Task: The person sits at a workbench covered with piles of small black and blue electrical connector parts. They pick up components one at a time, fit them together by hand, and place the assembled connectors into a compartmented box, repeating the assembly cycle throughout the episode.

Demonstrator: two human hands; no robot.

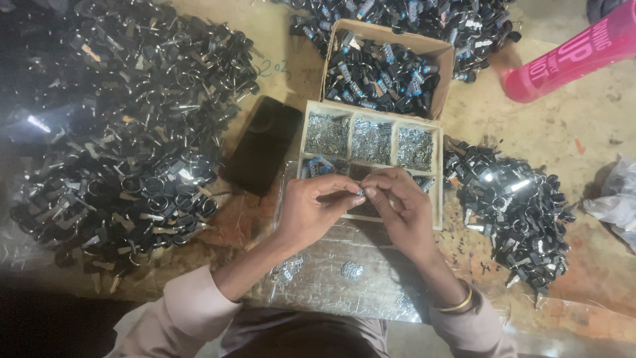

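My left hand [311, 209] and my right hand [401, 205] meet at the fingertips over the near part of a divided wooden tray [438, 174]. Between the fingertips of both hands sits one small shiny metal part [361, 191]. The tray's far compartments hold several small silver metal pieces [371, 140]. A gold bangle [457, 305] circles my right wrist. A few small metal pieces [351, 270] lie on the clear plastic sheet [331, 285] in front of me.
A large heap of black keyring parts [126, 126] spreads at left, a smaller heap [513, 205] at right. A cardboard box [444, 52] of black parts stands behind the tray. A black phone [262, 146] lies left of the tray. A pink bottle [573, 56] lies at back right.
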